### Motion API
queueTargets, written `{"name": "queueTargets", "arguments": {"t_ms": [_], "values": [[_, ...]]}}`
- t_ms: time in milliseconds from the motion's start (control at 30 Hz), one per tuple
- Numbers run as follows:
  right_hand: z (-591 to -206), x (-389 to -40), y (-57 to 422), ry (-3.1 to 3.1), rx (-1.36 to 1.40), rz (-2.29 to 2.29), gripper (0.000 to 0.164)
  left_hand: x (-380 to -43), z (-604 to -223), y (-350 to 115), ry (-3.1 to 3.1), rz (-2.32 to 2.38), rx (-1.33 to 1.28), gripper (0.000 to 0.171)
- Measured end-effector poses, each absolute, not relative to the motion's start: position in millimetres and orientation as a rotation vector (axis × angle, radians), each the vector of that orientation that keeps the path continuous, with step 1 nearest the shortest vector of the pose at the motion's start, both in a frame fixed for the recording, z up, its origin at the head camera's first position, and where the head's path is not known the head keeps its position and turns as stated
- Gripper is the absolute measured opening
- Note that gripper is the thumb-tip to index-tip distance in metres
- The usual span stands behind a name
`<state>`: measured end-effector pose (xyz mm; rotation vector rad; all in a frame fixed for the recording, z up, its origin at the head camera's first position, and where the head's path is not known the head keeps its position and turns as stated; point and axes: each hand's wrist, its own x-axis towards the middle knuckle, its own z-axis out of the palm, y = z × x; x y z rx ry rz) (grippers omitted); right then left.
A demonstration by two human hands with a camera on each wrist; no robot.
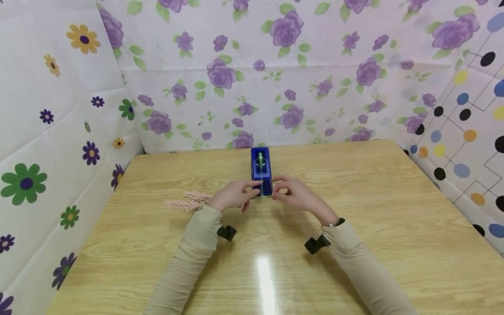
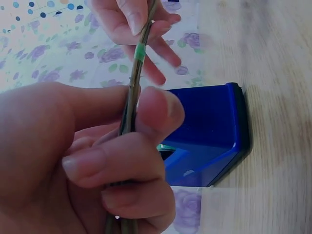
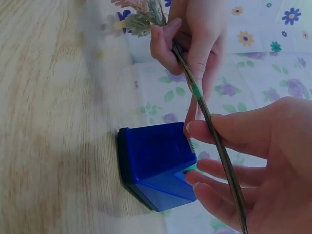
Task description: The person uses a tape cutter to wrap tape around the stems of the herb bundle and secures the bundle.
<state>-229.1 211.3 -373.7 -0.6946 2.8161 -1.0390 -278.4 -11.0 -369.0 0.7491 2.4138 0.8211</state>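
Observation:
A bunch of pink flower sprigs (image 1: 190, 201) lies across my left hand (image 1: 235, 195), its heads out to the left. Its thin brown-green stems (image 2: 130, 97) run between both hands. My left hand's fingers curl round the stems. Toward the other end, my right hand (image 1: 293, 192) pinches them between thumb and forefinger. A band of green tape (image 3: 196, 91) wraps the stems between the hands. Just beyond the hands stands a blue tape dispenser (image 1: 260, 168) with a roll of green tape (image 1: 260, 159); a strip reaches its front edge.
The wooden table (image 1: 354, 175) carries the dispenser near its back edge. Behind it hangs a purple-flowered cloth (image 1: 291, 87), with patterned cloths at left and right. Black wrist mounts (image 1: 227, 232) sit by the sleeves.

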Motion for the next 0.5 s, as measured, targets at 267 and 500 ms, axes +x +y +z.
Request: {"name": "queueTargets", "arguments": {"t_ms": [267,500], "values": [[-368,-226,214,2.788,-0.601,-1.087,0.016,-275,-364,-11,2.408,0.892,0.776,0.041],[-361,-224,213,2.858,-0.604,-1.065,0.014,-272,-359,-10,2.415,0.930,0.770,0.040]]}}
